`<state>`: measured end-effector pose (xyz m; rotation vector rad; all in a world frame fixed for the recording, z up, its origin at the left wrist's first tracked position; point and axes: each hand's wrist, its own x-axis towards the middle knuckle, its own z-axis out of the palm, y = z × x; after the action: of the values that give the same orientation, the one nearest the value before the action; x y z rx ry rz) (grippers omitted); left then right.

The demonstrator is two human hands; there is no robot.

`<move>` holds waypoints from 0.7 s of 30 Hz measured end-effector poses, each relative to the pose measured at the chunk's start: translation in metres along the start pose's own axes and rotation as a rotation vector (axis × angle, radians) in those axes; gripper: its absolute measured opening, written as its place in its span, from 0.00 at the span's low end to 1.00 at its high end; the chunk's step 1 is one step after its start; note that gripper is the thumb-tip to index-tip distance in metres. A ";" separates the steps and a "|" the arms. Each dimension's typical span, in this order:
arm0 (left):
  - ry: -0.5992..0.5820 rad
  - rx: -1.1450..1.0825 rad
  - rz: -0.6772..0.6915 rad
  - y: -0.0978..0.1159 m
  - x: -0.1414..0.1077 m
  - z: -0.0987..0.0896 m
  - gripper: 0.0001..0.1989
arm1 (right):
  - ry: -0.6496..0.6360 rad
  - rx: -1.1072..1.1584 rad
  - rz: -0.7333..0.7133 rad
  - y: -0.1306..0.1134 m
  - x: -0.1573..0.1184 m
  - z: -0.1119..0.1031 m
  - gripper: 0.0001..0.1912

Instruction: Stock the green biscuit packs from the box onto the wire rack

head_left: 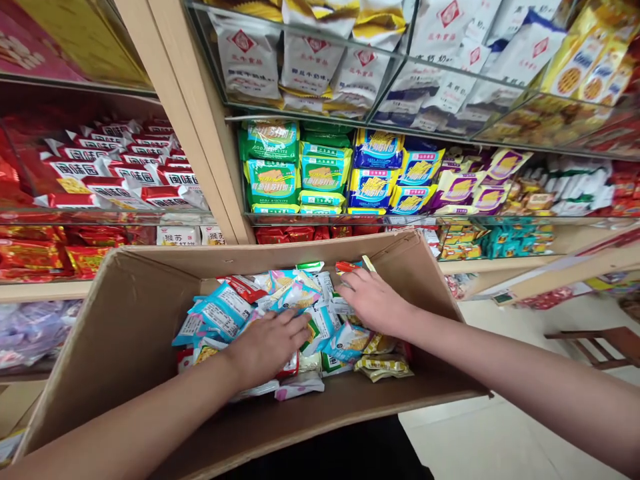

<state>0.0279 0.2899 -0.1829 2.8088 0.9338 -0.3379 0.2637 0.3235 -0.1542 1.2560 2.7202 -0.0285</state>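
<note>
Both hands reach into a large cardboard box (pixel 155 270) that holds a loose heap of small snack packets. My left hand (pixel 273 343) lies palm down on the middle of the heap, fingers stretched out over light blue packets (pixel 225 310). Toward the box's right side, my right hand (pixel 377 300) touches the packets with its fingers apart and slightly bent. A red packet (pixel 347 267) shows just beyond its fingers. Below it lie a blue biscuit packet (pixel 349 341) and a yellow-and-white striped packet (pixel 384 367). Some packets are hidden under my palms.
Behind the box, shelves carry green soda biscuit packs (pixel 273 180), blue-and-yellow packs (pixel 375 187) and purple packs (pixel 457 190). White bags (pixel 310 60) stand in glass bins above. Red-and-white packs (pixel 120 167) fill the left shelf. A wooden stool (pixel 613 347) stands on the floor at right.
</note>
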 end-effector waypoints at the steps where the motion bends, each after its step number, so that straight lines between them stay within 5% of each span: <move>1: 0.001 0.000 0.042 0.002 0.010 0.003 0.24 | 0.027 0.007 -0.067 -0.003 -0.001 0.004 0.14; 5: -0.003 0.038 0.097 0.004 0.031 0.014 0.18 | 0.003 0.041 -0.325 -0.016 -0.007 0.026 0.14; 8: -0.019 0.071 0.121 -0.002 0.023 0.010 0.12 | -0.011 -0.078 -0.369 -0.021 -0.010 0.037 0.08; 15: 0.039 0.028 0.053 -0.019 -0.043 -0.005 0.19 | -0.054 -0.134 -0.283 -0.030 -0.004 0.027 0.08; 21: 0.106 -0.046 -0.139 -0.016 -0.089 0.014 0.17 | -0.208 -0.144 -0.473 -0.056 0.020 0.045 0.14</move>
<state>-0.0535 0.2483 -0.1737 2.7500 1.1476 -0.1843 0.2144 0.2985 -0.2041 0.5215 2.7081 -0.0131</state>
